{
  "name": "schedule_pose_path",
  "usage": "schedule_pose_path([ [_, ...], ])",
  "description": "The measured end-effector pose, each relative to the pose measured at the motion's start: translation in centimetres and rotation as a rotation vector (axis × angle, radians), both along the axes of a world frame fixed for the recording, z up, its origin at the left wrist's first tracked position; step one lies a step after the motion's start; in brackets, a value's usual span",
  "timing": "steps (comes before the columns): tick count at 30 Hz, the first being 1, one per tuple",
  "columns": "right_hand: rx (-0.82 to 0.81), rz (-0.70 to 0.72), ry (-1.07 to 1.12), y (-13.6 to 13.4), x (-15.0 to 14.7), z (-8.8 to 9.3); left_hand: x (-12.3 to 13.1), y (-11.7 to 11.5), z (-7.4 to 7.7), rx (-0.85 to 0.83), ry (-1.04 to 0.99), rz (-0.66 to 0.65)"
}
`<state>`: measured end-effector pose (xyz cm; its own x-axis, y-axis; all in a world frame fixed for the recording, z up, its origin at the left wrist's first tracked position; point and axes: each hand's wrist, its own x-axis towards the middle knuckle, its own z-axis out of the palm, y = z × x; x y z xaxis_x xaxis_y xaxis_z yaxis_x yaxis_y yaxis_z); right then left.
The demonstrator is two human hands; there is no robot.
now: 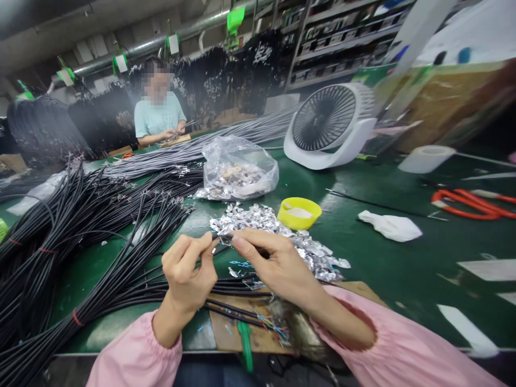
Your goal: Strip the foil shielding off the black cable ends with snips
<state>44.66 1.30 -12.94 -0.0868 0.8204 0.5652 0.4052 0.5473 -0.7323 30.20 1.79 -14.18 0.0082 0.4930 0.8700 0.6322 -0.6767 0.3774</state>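
Pinched tight on a thin black cable piece (pixel 221 235): left fingers (pixel 208 251) at one end, right fingers (pixel 243 248) clamped at the other, thumb to forefinger on both sides, tips close together. Cable piece held above the table, between both hands; fine detail at its ends too small to tell. Below, on a flat brown board (pixel 223 330), a spray of black cables (pixel 236 316) with coloured wire ends, and near the board's front edge a flat green handle (pixel 245 344). Just beyond the fingers, a spread heap of crumpled silver foil scraps (pixel 264 219), with a round yellow plastic ring (pixel 287 217) at its far side and a clear plastic bag (pixel 264 161) of more scraps behind. To the left, thick bundles of black cables (pixel 100 287) bound with red ties, all on a glossy green table (pixel 342 242). Farther off, a white fan with a black grille (pixel 322 121), long grey cables (pixel 242 131), and a seated person in a pale blue T-shirt (pixel 159 118).
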Motion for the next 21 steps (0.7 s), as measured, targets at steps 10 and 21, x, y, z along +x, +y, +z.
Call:
schedule_pose_path([
  [10, 0.032, -0.077, 0.065, 0.1, 0.0, -0.3, -0.3, 0.1, 0.6, -0.322, -0.037, -0.117],
  [21, -0.152, -0.08, 0.3, 0.2, 0.1, 0.0, 0.2, -0.3, 0.3, -0.192, -0.011, -0.146],
])
